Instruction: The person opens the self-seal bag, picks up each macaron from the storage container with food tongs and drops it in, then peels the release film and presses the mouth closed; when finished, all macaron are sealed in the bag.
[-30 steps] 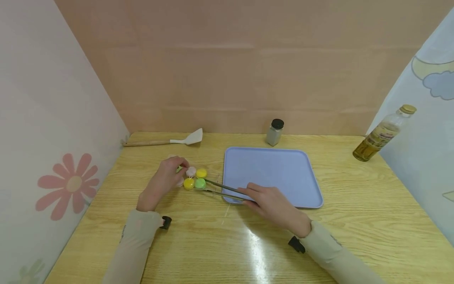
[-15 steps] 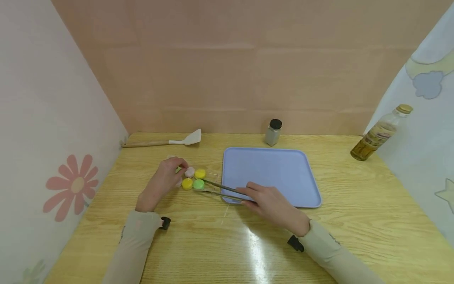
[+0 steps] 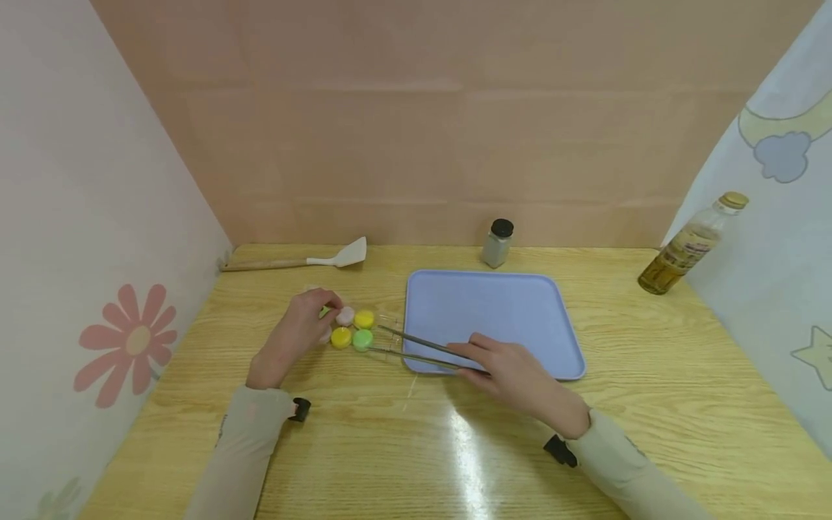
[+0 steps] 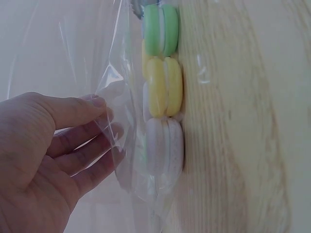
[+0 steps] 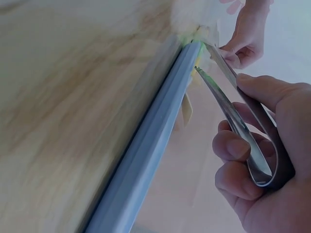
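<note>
A clear plastic bag [image 4: 121, 116] lies on the table with several macarons in it. My left hand [image 3: 295, 328] pinches the bag's film between thumb and fingers. Among the macarons are a green one [image 3: 362, 340], two yellow ones [image 3: 341, 338] and a pale lilac one [image 3: 345, 315]; others are partly hidden by the left hand. In my right hand [image 3: 516, 379] I hold metal tongs [image 3: 422, 341] across the tray's left edge. Their arms stand apart with nothing between them, the lower tip close to the green macaron.
A blue tray [image 3: 552, 318] lies right of the bag. Behind it stands a small jar [image 3: 497, 245] with a black lid. A spatula [image 3: 273, 264] lies at the back left, and an oil bottle [image 3: 682, 249] stands far right.
The tongs have drawn back slightly to the right, away from the green macaron, and their arms have spread. My left hand stays at the bag. The head view has shifted a little.
</note>
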`<state>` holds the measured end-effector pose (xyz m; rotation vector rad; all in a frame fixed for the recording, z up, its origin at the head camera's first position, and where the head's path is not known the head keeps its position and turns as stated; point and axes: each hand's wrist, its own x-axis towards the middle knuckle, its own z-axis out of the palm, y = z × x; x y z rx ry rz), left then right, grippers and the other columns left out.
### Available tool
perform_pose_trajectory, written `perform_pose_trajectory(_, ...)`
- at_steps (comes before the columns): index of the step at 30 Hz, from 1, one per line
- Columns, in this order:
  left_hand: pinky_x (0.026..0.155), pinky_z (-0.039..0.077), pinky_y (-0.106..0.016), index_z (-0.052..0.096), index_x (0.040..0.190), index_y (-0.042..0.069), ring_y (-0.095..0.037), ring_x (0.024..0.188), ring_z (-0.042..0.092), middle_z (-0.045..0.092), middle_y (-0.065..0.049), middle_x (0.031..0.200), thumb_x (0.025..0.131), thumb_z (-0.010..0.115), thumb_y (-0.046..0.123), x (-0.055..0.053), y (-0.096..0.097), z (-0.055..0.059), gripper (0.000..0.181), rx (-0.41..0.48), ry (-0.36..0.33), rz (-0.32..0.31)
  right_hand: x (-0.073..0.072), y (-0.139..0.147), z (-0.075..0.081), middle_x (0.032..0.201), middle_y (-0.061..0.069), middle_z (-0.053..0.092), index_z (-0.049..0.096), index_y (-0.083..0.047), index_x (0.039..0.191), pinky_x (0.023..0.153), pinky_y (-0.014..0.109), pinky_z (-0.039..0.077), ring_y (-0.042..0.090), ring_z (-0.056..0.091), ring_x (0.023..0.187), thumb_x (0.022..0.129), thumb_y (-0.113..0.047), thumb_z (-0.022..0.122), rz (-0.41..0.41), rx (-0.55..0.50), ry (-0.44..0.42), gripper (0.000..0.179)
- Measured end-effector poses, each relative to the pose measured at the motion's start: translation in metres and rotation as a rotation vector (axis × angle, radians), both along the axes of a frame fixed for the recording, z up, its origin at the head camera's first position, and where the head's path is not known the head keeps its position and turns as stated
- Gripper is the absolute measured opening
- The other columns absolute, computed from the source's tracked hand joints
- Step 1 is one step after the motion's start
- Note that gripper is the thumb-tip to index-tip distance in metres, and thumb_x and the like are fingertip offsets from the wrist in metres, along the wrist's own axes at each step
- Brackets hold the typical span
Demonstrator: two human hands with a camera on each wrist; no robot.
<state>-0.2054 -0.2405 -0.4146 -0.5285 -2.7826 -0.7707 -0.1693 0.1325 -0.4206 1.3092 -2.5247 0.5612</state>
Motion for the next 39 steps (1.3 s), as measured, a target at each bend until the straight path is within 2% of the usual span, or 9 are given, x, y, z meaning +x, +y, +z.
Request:
perform_pose_trajectory(3,0.074,0.054,-0.041,0.072,0.099,-0.002,-0.026,0.085,0.065,0.069,-0.012,0.095,0.094,0.07,0.0,0.0,0.0,0.0,0.005,0.0,0.003,0.0,0.002,0.007,0.001,0.092,-0.003,0.058,0.069,-0.013,0.128,0.053,0.018,0.043,0.002,0.043,0.063,0.093,-0.022,0.075,-0.007,-0.011,0.016,0.036)
perform_pose_trajectory(10,0.076,0.053,-0.041,0.072,0.1,-0.001,-0.026,0.089,0.064,0.07,-0.012,0.099,0.094,0.07,0.0,-0.001,0.0,0.0,0.006,0.016,-0.044,0.011,0.009,0.03,0.005,0.094,-0.005,0.057,0.069,-0.012,0.126,0.055,0.017,0.042,-0.001,0.043,0.064,0.089,-0.018,0.078,-0.057,-0.057,0.032,0.038)
perform_pose_trajectory(20,0.075,0.053,-0.041,0.072,0.1,-0.001,-0.025,0.086,0.063,0.069,-0.012,0.098,0.094,0.07,0.0,-0.001,0.0,0.001,0.006,0.009,-0.033,0.008,0.014,0.073,0.012,0.091,-0.013,0.054,0.069,-0.012,0.126,0.051,0.017,0.035,-0.005,0.034,0.061,0.088,-0.01,0.078,-0.169,-0.113,0.042,0.039)
perform_pose_trajectory(32,0.076,0.053,-0.041,0.072,0.1,0.0,-0.025,0.087,0.064,0.069,-0.011,0.099,0.094,0.069,0.0,-0.001,0.0,0.0,0.006,0.018,-0.04,0.009,0.023,0.119,0.003,0.087,-0.015,0.049,0.068,-0.013,0.131,0.05,0.021,0.033,-0.003,0.035,0.062,0.087,-0.009,0.079,-0.315,-0.107,0.04,0.045)
perform_pose_trajectory(39,0.074,0.053,-0.04,0.072,0.1,-0.002,-0.025,0.085,0.063,0.069,-0.012,0.098,0.094,0.07,-0.001,-0.001,0.0,-0.001,0.006,0.011,-0.03,0.01,0.03,0.147,0.001,0.083,-0.014,0.044,0.067,-0.009,0.129,0.049,0.021,0.032,-0.002,0.032,0.061,0.089,-0.007,0.077,-0.401,-0.098,0.039,0.041)
